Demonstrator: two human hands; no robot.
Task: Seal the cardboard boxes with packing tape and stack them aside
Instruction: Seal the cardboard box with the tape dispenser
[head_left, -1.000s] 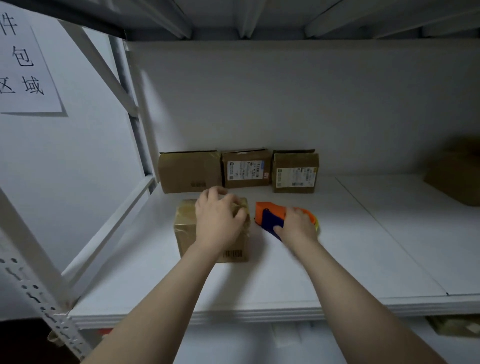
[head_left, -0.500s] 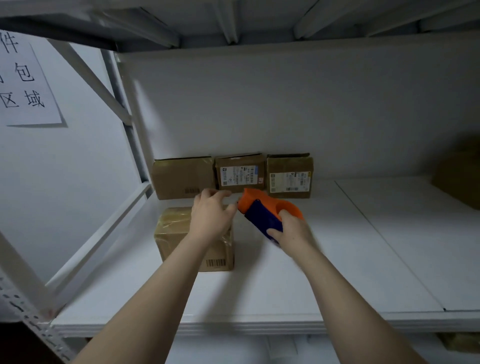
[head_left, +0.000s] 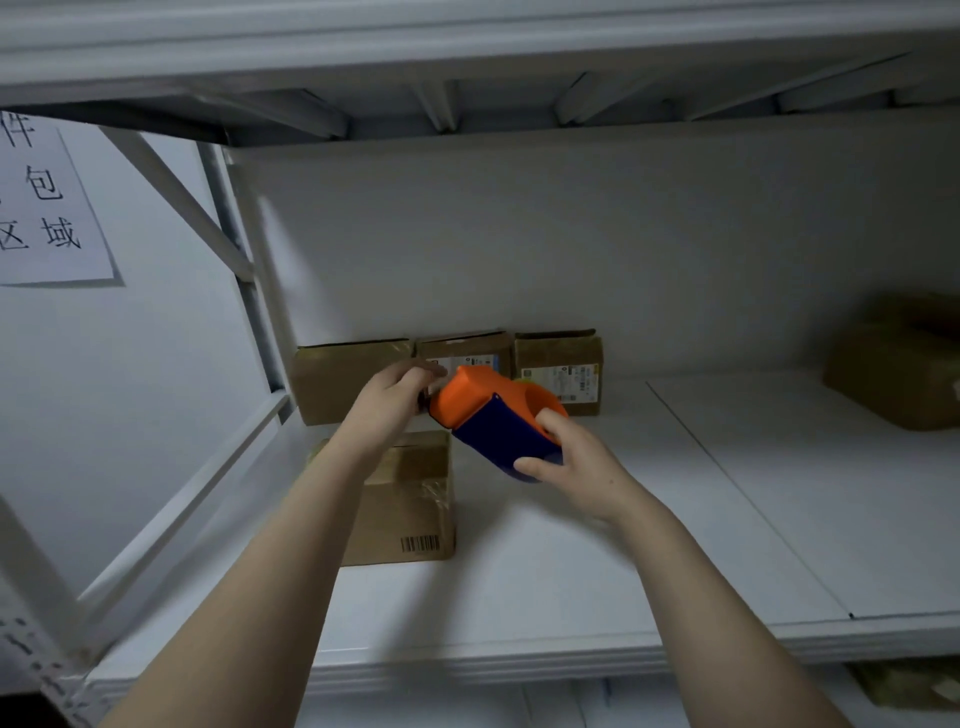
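The right hand (head_left: 566, 462) grips the orange-and-blue tape dispenser (head_left: 498, 415) above the cardboard box (head_left: 410, 499); the left hand (head_left: 395, 400) meets its nose, perhaps pinching tape. The box carries some tape; stacking remains.

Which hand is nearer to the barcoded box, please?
Left. The left hand hovers above the far edge of the barcoded box; the right hand, gripping the tape dispenser, is off to its right.

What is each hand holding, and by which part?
Right hand grips the tape dispenser by its blue rear body. Left hand is at its orange front tip; whether it pinches anything there cannot be told.
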